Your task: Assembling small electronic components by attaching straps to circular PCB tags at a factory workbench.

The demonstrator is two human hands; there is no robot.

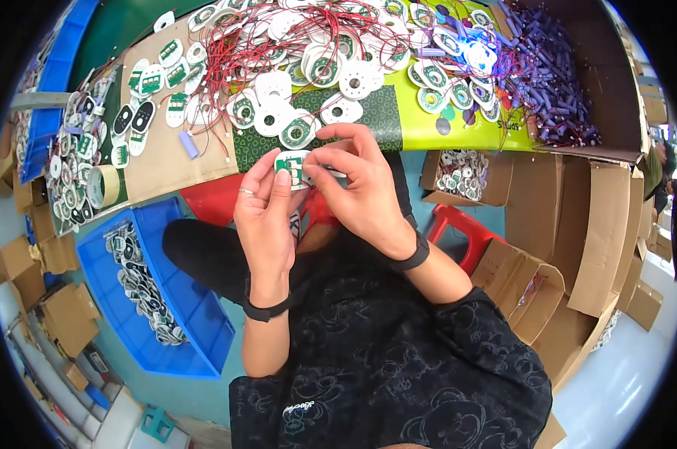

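Between my two hands, just off the table's near edge, is a white oval housing with a green circuit board [288, 165]. My left hand [267, 213] grips it at the left, thumb over its face. My right hand [357, 187] has thumb and forefinger pinched at its right edge; whatever small part lies between those fingertips is hidden. Straight ahead on the table lies a white disc with a green ring board [299, 129]. A big pile of white discs [327, 63] with tangled red wires [241, 45] spreads behind it.
A brown box of purple cylindrical cells [552, 90] stands at the right, near a lit blue-white board [479, 54]. Leftward lie a loose purple cell [188, 144], a tape roll [105, 186] and heaped oval parts [72, 179]. A blue bin [192, 329] and red stool [465, 232] stand below.
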